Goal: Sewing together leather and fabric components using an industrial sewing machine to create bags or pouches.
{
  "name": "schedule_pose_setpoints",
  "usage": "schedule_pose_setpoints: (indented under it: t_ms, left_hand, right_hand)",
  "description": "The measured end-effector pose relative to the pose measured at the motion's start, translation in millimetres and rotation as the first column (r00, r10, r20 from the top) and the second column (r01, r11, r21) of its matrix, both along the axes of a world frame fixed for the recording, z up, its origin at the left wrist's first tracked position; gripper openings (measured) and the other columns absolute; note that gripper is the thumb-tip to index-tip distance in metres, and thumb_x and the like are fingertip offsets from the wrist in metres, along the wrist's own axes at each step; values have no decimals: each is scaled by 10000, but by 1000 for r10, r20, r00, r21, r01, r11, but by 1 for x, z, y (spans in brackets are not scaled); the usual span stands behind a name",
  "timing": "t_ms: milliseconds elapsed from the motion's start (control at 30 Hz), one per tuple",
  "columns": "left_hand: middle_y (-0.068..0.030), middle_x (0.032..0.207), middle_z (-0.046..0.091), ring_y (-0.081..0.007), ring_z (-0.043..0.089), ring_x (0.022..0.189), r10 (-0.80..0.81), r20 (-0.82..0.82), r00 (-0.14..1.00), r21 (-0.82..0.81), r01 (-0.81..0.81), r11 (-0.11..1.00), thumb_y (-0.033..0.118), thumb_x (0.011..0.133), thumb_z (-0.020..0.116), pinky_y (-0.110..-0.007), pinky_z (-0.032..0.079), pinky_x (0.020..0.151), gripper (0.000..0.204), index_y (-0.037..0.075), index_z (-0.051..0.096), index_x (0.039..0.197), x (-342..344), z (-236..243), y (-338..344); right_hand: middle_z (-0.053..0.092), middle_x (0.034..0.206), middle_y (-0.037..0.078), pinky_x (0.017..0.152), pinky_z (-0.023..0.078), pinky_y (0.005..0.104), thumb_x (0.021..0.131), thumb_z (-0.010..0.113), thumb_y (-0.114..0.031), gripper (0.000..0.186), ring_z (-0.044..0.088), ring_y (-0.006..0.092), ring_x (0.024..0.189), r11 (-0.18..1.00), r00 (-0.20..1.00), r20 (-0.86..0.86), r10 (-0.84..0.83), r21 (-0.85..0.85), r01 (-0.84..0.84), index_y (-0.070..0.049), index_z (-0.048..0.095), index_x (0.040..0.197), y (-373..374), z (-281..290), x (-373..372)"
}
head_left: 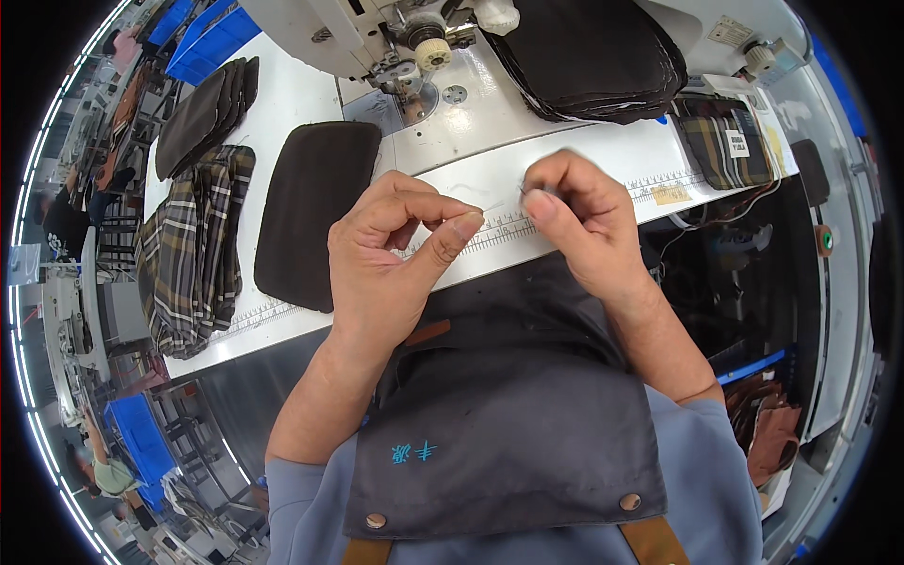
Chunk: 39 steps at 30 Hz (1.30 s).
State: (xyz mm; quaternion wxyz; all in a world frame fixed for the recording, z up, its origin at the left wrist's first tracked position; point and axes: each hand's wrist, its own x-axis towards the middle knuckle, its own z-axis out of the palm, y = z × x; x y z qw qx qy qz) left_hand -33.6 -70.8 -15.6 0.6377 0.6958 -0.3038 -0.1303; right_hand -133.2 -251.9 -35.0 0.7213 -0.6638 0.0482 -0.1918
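Left hand (377, 259): thumb and forefinger closed to a fine pinch on a pale thread (494, 205); the other fingers curl loosely behind.
Right hand (589, 212): half curled, thumb and forefinger drawn close; a small dark speck (524, 189) shows at their tips, too blurred to name, and I cannot tell whether it is held.
Thread: in the gap between the hands, its visible length running toward 2 o'clock from the left fingertips; the far end is too faint to follow.
Nearer hand: the left, at the thread itself; the right fingertips lie at 2 o'clock from the left ones, near but apart.
Ruler (494, 234): passes beneath that gap, along the front of the white table (292, 75).
Panel (311, 217): dark, flat, at 10 o'clock from the left hand, which overlaps its right edge in view; long axis from just past 12 to just past 6.
Machine (330, 38): its needle area sits at 11 o'clock from the left fingertips.
Black stack (593, 56): 12 o'clock from the right hand.
Plaid piece (716, 155): 2 o'clock from the right hand.
Plaid pile (193, 254): 9 o'clock from the left hand, beyond the panel.
Apron (508, 414): 6 o'clock, below both hands.
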Motion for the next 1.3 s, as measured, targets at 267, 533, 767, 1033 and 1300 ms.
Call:
schedule_pose_setpoints:
  t_ms: [267,533,767,1033,1300]
  left_hand:
    - [19,815,630,-38,467,678,-5,50,999,36,3,999,110,810,850,-214,336,598,115,63,782,889,1,0,-2]
    - [14,818,636,-57,496,692,26,166,986,63,-37,997,96,804,844,-233,345,601,101,69,786,882,13,5,7]
    - [-9,819,642,-94,555,744,-180,129,975,-58,188,980,65,714,856,-248,376,608,132,65,788,828,15,34,13]
    - [102,768,586,-111,457,717,-540,122,833,-212,553,806,288,702,907,-332,284,692,177,255,833,859,22,49,21]
    - [-24,862,652,-137,505,752,-670,186,718,-468,665,582,132,815,795,-282,358,649,70,68,824,816,45,41,5]
  right_hand:
    - [543,751,-48,603,362,225,843,800,-101,192,451,56,658,980,997,77,26,-201,-10,-64,725,1016,1,6,6]
    - [614,726,24,567,378,258,870,756,-63,65,483,92,631,908,986,84,-147,-384,168,-28,725,825,-20,3,1]
    - [617,663,81,544,450,290,737,749,23,81,603,191,580,730,989,45,-142,-670,135,9,678,772,-40,5,-11]
    - [548,623,84,514,381,337,731,728,15,80,515,235,526,555,949,140,-281,-783,280,-27,692,790,-46,-14,-5]
    - [518,605,59,506,348,332,775,788,-49,156,489,214,523,427,928,123,-351,-861,275,-22,638,741,-44,-12,-1]
